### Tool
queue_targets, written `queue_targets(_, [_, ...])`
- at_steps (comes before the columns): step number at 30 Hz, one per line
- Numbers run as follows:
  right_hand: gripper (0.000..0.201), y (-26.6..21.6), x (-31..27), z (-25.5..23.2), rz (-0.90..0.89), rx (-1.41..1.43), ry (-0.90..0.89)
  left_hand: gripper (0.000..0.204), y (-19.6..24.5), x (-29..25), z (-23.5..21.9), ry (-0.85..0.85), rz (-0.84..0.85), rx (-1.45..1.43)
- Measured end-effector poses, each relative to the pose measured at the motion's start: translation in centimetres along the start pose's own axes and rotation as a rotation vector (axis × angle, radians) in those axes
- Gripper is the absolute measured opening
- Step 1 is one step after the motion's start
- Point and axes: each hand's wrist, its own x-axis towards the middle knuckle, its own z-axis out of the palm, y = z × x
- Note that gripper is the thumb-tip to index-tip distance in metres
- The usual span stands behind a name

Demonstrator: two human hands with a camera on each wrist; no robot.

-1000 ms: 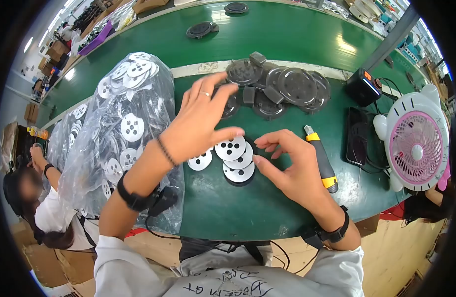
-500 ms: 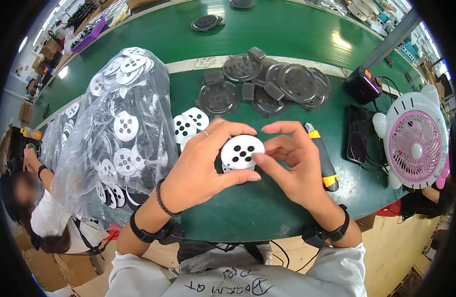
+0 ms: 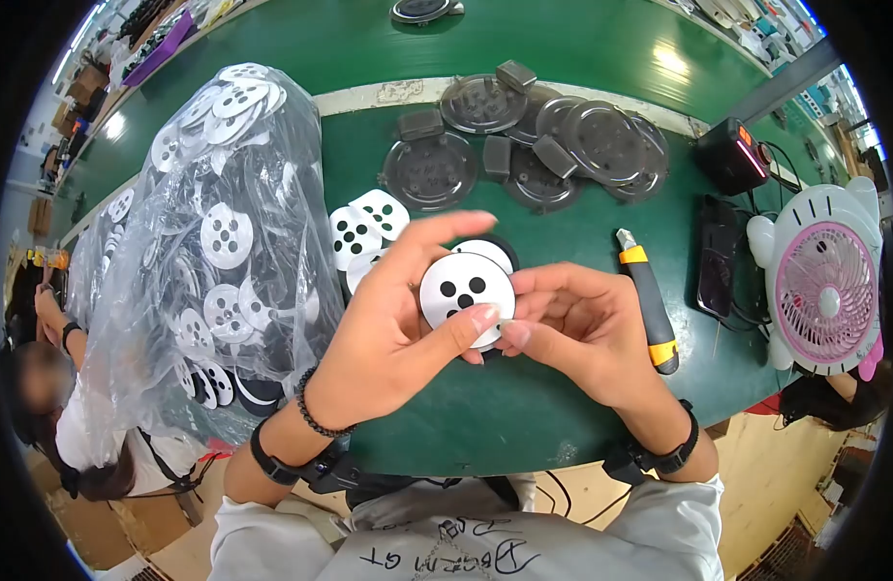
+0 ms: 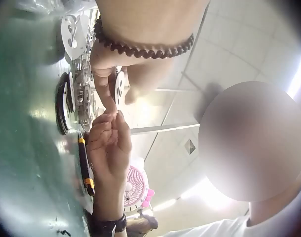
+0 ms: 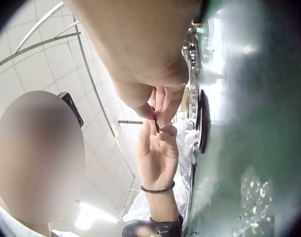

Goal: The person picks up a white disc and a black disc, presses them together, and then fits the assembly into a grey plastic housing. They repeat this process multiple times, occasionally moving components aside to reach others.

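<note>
In the head view my left hand [image 3: 379, 334] holds a white round disc [image 3: 463, 275] with black holes, its thumb pressed on the lower face. My right hand [image 3: 601, 334] pinches the disc's lower right edge between thumb and finger. Behind the held disc, other white discs with dark rims [image 3: 487, 249] lie stacked on the table, partly hidden. The left wrist view catches the held disc [image 4: 119, 89] almost edge-on, raised above the table, with both hands' fingertips meeting at its edge. Several loose white discs [image 3: 350, 237] lie just left of the hands.
A clear plastic bag [image 3: 262, 184] full of white discs stands on the left. Smoky transparent round covers [image 3: 430, 169] spread across the back. At right are a yellow-and-black cutter [image 3: 648, 305], a phone [image 3: 718, 257], a black device [image 3: 732, 160] and a pink-white fan [image 3: 822, 281].
My left hand came back from the dark covers to the middle and took hold of a white disc. My right fingers moved onto the disc's lower right edge.
</note>
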Motion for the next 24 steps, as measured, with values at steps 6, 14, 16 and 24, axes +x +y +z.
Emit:
queue_targets(6, [0.032, 0.36, 0.05, -0.52, -0.043, 0.075, -0.046, 0.043, -0.65, -0.02, -0.23, -0.010, -0.002, -0.016])
queue_targets(14, [0.032, 0.00, 0.04, -0.25, -0.036, 0.058, -0.046, 0.046, -0.09, -0.14, 0.02, -0.022, -0.025, -0.020])
queue_targets(16, [0.032, 0.07, 0.06, -0.25, -0.039, 0.054, -0.047, 0.046, -0.08, -0.17, 0.05, -0.018, -0.035, -0.020])
queue_targets(24, [0.033, 0.19, 0.05, -0.24, -0.046, 0.080, -0.043, 0.047, -0.21, -0.16, -0.01, -0.023, -0.015, -0.029])
